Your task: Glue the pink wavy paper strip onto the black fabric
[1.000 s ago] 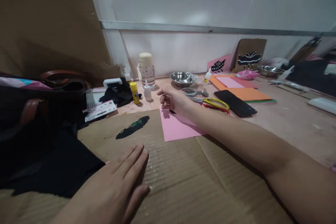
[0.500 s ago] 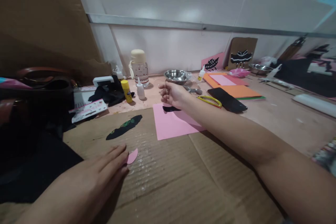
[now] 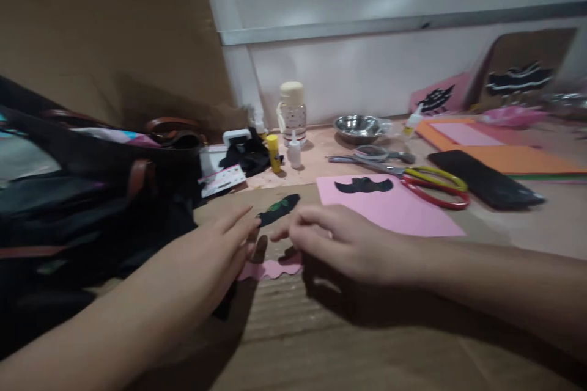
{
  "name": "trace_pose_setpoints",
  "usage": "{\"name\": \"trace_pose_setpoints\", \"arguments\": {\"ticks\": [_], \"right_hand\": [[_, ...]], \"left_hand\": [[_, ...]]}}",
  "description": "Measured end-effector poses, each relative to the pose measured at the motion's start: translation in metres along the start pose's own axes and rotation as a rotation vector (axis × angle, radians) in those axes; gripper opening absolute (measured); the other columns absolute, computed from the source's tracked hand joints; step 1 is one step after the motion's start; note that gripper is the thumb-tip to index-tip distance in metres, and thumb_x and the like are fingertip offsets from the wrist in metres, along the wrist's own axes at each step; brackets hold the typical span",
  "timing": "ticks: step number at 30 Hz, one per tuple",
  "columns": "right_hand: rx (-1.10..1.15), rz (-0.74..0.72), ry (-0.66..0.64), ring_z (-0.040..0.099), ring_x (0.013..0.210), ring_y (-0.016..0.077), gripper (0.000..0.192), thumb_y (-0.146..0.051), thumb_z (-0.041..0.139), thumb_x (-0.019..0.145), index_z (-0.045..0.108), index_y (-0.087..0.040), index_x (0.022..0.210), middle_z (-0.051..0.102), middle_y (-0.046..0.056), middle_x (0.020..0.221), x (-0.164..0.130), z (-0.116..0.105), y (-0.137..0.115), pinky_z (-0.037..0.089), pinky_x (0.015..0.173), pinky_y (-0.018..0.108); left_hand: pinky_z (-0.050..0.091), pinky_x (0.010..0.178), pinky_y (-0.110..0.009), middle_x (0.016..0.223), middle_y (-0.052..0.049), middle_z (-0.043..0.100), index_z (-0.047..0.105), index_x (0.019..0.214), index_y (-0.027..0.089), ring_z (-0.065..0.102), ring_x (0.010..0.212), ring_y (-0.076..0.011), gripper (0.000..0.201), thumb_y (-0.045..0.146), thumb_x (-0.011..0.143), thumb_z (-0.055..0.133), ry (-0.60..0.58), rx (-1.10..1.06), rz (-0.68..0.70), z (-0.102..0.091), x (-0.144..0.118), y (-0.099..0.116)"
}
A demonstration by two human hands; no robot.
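A small pink scalloped paper piece (image 3: 274, 269) lies on the brown cardboard sheet (image 3: 348, 348). My left hand (image 3: 224, 253) rests its fingertips on the piece's left end. My right hand (image 3: 330, 241) hovers over its right end, fingers curled down toward it; whether they pinch it I cannot tell. Just beyond my fingers lies a black leaf-shaped cutout with green marks (image 3: 279, 209). Further right, a pink paper sheet (image 3: 394, 211) carries a black wavy cutout (image 3: 363, 184).
A dark bag with brown straps (image 3: 92, 195) fills the left side. Scissors with yellow and red handles (image 3: 431, 186), a black phone (image 3: 486, 186), orange sheets (image 3: 527, 159), a steel bowl (image 3: 358, 126), glue bottles (image 3: 294, 153) and a water bottle (image 3: 292, 111) stand behind.
My right hand drew back from the far pink sheet, leaving the black wavy cutout on it, and came down beside my left hand at the small pink piece. The view swung left.
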State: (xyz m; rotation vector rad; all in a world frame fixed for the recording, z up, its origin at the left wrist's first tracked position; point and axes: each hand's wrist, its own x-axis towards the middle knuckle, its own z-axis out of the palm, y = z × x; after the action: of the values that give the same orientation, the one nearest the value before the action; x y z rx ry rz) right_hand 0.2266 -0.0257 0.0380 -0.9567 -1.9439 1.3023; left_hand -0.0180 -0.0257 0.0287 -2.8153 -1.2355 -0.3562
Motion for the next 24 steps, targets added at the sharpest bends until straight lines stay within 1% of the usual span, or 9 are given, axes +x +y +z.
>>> {"name": "trace_pose_setpoints", "arguments": {"ticks": [2, 5, 7, 9, 11, 13, 16, 20, 24], "right_hand": [[-0.339, -0.172, -0.189, 0.065, 0.086, 0.0217, 0.021, -0.028, 0.053, 0.102, 0.07, -0.015, 0.103, 0.071, 0.01, 0.096, -0.011, 0.01, -0.002, 0.053, 0.079, 0.033], [-0.55, -0.264, -0.339, 0.063, 0.123, 0.0305, 0.029, -0.032, 0.058, 0.102, 0.071, -0.014, 0.119, 0.07, 0.018, 0.129, -0.018, 0.015, -0.002, 0.051, 0.104, 0.041], [-0.597, -0.238, -0.415, 0.047, 0.146, 0.0332, 0.05, -0.041, 0.061, 0.101, 0.06, -0.014, 0.143, 0.055, 0.018, 0.154, -0.02, 0.015, 0.0, 0.042, 0.118, 0.045], [-0.627, -0.192, -0.471, 0.033, 0.155, 0.0347, 0.071, -0.05, 0.061, 0.1, 0.043, -0.016, 0.159, 0.04, 0.017, 0.165, -0.021, 0.014, 0.004, 0.036, 0.124, 0.049], [-0.636, -0.146, -0.504, 0.028, 0.156, 0.0371, 0.082, -0.058, 0.061, 0.098, 0.034, -0.016, 0.163, 0.032, 0.018, 0.167, -0.021, 0.012, 0.008, 0.033, 0.125, 0.054], [-0.642, -0.117, -0.522, 0.027, 0.156, 0.0386, 0.084, -0.062, 0.06, 0.097, 0.035, -0.015, 0.162, 0.027, 0.019, 0.167, -0.02, 0.011, 0.011, 0.032, 0.125, 0.057], [-0.646, -0.109, -0.52, 0.03, 0.155, 0.0364, 0.081, -0.06, 0.06, 0.097, 0.038, -0.015, 0.161, 0.028, 0.019, 0.166, -0.019, 0.007, 0.011, 0.031, 0.126, 0.053], [-0.673, -0.085, -0.498, 0.037, 0.152, 0.035, 0.076, -0.056, 0.06, 0.099, 0.039, -0.018, 0.161, 0.034, 0.018, 0.165, -0.024, 0.0, 0.01, 0.036, 0.124, 0.05], [-0.708, -0.073, -0.492, 0.038, 0.152, 0.0366, 0.075, -0.058, 0.057, 0.099, 0.042, -0.016, 0.16, 0.037, 0.019, 0.164, -0.032, -0.005, 0.012, 0.039, 0.122, 0.051]], "left_hand": [[0.058, 0.094, -0.037, 0.128, -0.011, 0.069, 0.07, 0.116, 0.019, 0.071, 0.107, -0.0242, 0.046, 0.03, 0.107, 0.026, -0.132, 0.052, -0.059, -0.01, 0.006, -0.016], [0.057, 0.079, -0.035, 0.101, -0.01, 0.073, 0.07, 0.097, 0.018, 0.071, 0.088, -0.0247, 0.037, 0.03, 0.104, 0.037, -0.258, 0.128, -0.13, -0.015, 0.007, -0.034], [0.055, 0.072, -0.035, 0.09, -0.01, 0.073, 0.07, 0.088, 0.017, 0.07, 0.079, -0.0261, 0.03, 0.033, 0.099, 0.046, -0.33, 0.173, -0.168, -0.015, 0.005, -0.04], [0.052, 0.065, -0.034, 0.08, -0.01, 0.073, 0.07, 0.082, 0.018, 0.069, 0.071, -0.0257, 0.029, 0.033, 0.096, 0.05, -0.394, 0.202, -0.196, -0.017, 0.004, -0.043], [0.05, 0.061, -0.033, 0.074, -0.008, 0.073, 0.071, 0.077, 0.02, 0.069, 0.065, -0.025, 0.029, 0.032, 0.094, 0.05, -0.45, 0.217, -0.202, -0.02, 0.002, -0.046], [0.049, 0.06, -0.032, 0.072, -0.007, 0.075, 0.073, 0.077, 0.022, 0.07, 0.065, -0.0251, 0.026, 0.028, 0.091, 0.052, -0.489, 0.239, -0.203, -0.024, 0.0, -0.05], [0.049, 0.061, -0.032, 0.079, -0.01, 0.078, 0.075, 0.084, 0.02, 0.074, 0.071, -0.0276, 0.022, 0.017, 0.084, 0.053, -0.494, 0.323, -0.244, -0.027, -0.003, -0.058], [0.051, 0.06, -0.033, 0.084, -0.014, 0.078, 0.075, 0.089, 0.016, 0.075, 0.072, -0.0299, 0.032, 0.003, 0.079, 0.048, -0.449, 0.421, -0.278, -0.024, -0.007, -0.07], [0.055, 0.068, -0.042, 0.085, -0.019, 0.074, 0.072, 0.092, 0.009, 0.073, 0.074, -0.0337, 0.033, -0.003, 0.081, 0.043, -0.329, 0.497, -0.263, -0.023, -0.007, -0.056]]}}
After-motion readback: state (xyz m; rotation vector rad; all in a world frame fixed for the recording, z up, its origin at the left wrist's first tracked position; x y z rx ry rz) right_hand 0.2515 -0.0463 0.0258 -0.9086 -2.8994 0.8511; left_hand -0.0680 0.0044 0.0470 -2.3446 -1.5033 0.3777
